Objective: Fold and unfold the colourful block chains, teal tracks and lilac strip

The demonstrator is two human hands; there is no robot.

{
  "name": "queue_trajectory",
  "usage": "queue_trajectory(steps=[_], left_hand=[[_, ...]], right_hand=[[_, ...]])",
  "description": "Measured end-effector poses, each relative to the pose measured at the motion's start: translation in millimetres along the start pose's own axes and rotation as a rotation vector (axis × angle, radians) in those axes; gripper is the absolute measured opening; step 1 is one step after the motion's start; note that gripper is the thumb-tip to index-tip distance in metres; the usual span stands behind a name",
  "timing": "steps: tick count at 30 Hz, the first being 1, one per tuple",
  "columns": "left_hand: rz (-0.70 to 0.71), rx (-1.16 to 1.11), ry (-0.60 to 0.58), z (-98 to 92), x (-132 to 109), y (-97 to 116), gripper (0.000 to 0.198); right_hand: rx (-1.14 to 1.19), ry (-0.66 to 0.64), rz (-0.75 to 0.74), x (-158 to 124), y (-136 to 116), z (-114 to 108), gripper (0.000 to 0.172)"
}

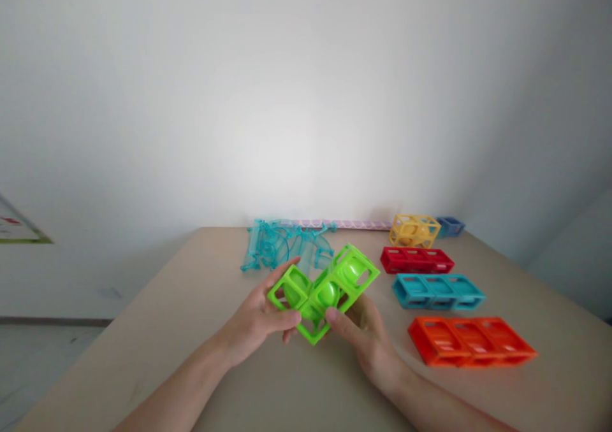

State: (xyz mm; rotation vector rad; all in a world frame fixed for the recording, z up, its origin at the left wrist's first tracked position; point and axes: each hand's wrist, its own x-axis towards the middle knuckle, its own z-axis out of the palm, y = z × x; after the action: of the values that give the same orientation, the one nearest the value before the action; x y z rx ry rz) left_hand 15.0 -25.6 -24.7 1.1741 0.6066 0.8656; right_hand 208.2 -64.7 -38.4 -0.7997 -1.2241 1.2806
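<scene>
Both my hands hold a bright green L-shaped block of open-framed cubes [313, 299], tilted above the table. My left hand [258, 317] grips its left end, thumb in front and fingers behind. On the lower right side, my right hand [366, 336] presses its thumb near the corner, while its other fingers are mostly hidden behind the block. To the right lie an orange framed block [471, 341], a teal one [437, 292] and a red one [417, 260], each a straight row of three cubes.
Clear teal plastic track pieces [275, 244] lie heaped at the back of the table [176, 304]. A yellow framed block [414, 230] and a blue one [450, 226] stand at the back right. A long patterned strip [354, 224] runs along the wall [306, 100].
</scene>
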Motion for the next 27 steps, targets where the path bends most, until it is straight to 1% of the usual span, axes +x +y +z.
queue_trajectory(steps=[3, 6, 8, 12, 15, 17, 20, 22, 25, 27], left_hand=[[0.01, -0.015, 0.036, 2.8, 0, 2, 0.083], [0.029, 0.042, 0.052, 2.1, 0, 4, 0.085], [0.048, 0.117, 0.067, 0.4, 0, 4, 0.085], [0.089, 0.237, 0.112, -1.8, 0, 2, 0.079], [0.105, 0.257, 0.102, -1.0, -2, 2, 0.077], [0.125, 0.259, 0.089, 0.1, -3, 4, 0.077], [0.127, 0.22, 0.063, 1.0, -4, 5, 0.08], [0.108, 0.127, 0.061, 0.2, -2, 4, 0.08], [0.123, -0.045, 0.098, -2.6, 3, 0, 0.069], [0.152, -0.095, 0.131, -4.5, 7, -3, 0.059]], right_hand=[[0.027, -0.031, 0.013, -1, -3, 1, 0.03], [0.033, -0.048, -0.003, -2, -3, 3, 0.032], [0.049, -0.029, -0.011, -3, -3, 4, 0.034], [0.074, 0.06, 0.007, 0, -5, 5, 0.036], [0.078, 0.112, 0.007, 3, -5, 1, 0.031], [0.125, 0.09, 0.022, 6, -5, -2, 0.028], [0.23, 0.018, 0.088, 9, -4, -6, 0.03], [0.28, 0.002, 0.115, 10, -5, -7, 0.029], [0.31, 0.013, 0.12, 10, -8, -7, 0.026], [0.299, 0.025, 0.107, 10, -10, -6, 0.025]])
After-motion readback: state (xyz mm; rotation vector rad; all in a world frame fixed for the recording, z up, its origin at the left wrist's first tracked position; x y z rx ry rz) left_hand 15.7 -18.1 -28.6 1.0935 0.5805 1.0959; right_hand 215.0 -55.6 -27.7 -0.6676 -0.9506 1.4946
